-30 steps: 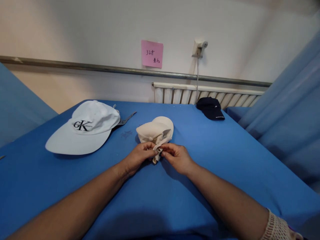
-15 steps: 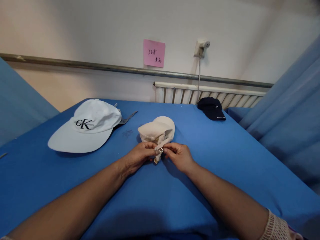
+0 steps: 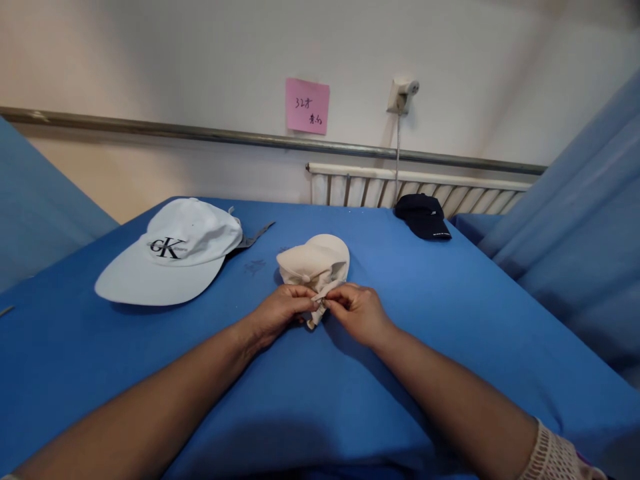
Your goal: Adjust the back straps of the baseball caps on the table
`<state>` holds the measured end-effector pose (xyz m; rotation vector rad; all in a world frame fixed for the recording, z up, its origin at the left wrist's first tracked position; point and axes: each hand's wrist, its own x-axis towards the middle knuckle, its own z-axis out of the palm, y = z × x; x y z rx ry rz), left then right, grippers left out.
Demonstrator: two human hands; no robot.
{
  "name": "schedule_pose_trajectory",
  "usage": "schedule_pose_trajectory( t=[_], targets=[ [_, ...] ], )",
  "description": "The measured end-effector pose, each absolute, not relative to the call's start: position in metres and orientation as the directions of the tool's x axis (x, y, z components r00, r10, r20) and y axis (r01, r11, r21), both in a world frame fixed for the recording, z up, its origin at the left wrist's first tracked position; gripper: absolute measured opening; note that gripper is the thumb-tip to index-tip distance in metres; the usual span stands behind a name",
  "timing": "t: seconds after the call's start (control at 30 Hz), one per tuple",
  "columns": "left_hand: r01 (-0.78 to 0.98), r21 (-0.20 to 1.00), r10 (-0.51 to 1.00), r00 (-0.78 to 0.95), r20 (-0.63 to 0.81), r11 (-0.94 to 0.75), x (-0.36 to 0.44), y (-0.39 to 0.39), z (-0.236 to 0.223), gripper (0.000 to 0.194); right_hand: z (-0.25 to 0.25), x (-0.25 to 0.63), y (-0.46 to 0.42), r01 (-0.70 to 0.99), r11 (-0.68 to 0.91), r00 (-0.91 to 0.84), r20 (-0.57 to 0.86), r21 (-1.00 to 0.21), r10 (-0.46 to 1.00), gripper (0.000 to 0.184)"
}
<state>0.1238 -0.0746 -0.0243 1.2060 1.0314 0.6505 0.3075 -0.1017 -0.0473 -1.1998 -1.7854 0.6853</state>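
Note:
A beige baseball cap (image 3: 310, 259) lies on the blue-covered table, its brim pointing away from me and its back strap (image 3: 326, 289) toward me. My left hand (image 3: 286, 305) pinches the strap from the left, thumb and fingers pressed together. From the right, my right hand (image 3: 361, 311) pinches the same strap close to the left fingertips. The strap's buckle is mostly hidden between the fingers. A short strap end (image 3: 314, 323) hangs below them.
To the left lies a large white cap (image 3: 187, 233) with black letters and a loose grey strap. A small navy cap (image 3: 423, 217) sits at the far right edge. Behind are a radiator (image 3: 360, 190) and a metal rail (image 3: 240, 137); blue curtains (image 3: 575, 220) hang at both sides.
My right fingertips have shifted slightly left, closing over the metal buckle that showed between the hands before. The cap has barely moved, and both hands still pinch the strap.

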Motion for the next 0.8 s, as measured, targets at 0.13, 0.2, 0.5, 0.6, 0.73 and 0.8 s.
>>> schedule_pose_trajectory(
  t=[0.13,0.2,0.5,0.6,0.73,0.8],
  targets=[
    [0.183,0.96,0.878,0.394,-0.27,0.213,0.127,-0.077,-0.026,0.016,-0.039,0.306,-0.108,0.689,0.43,-0.281,0.332,-0.583,0.901,0.019],
    [0.204,0.96,0.883,0.392,-0.259,0.191,0.129,-0.078,-0.026,0.019,-0.037,0.304,-0.111,0.776,0.399,-0.277,0.305,-0.488,0.911,0.022],
    [0.186,0.957,0.884,0.376,-0.279,0.223,0.133,-0.082,-0.023,0.016,-0.043,0.299,-0.111,0.863,0.414,-0.318,0.327,-0.288,0.89,0.019],
    [0.158,0.95,0.88,0.359,-0.31,0.27,0.133,-0.083,-0.021,0.015,-0.046,0.297,-0.111,0.864,0.426,-0.325,0.351,-0.266,0.878,0.019],
    [0.118,0.937,0.854,0.385,-0.349,0.33,0.131,-0.082,-0.021,0.014,-0.047,0.296,-0.111,0.863,0.425,-0.313,0.374,-0.272,0.873,0.022],
    [0.102,0.932,0.845,0.397,-0.359,0.349,0.129,-0.082,-0.021,0.015,-0.047,0.297,-0.111,0.852,0.428,-0.3,0.388,-0.302,0.871,0.022]
  ],
)
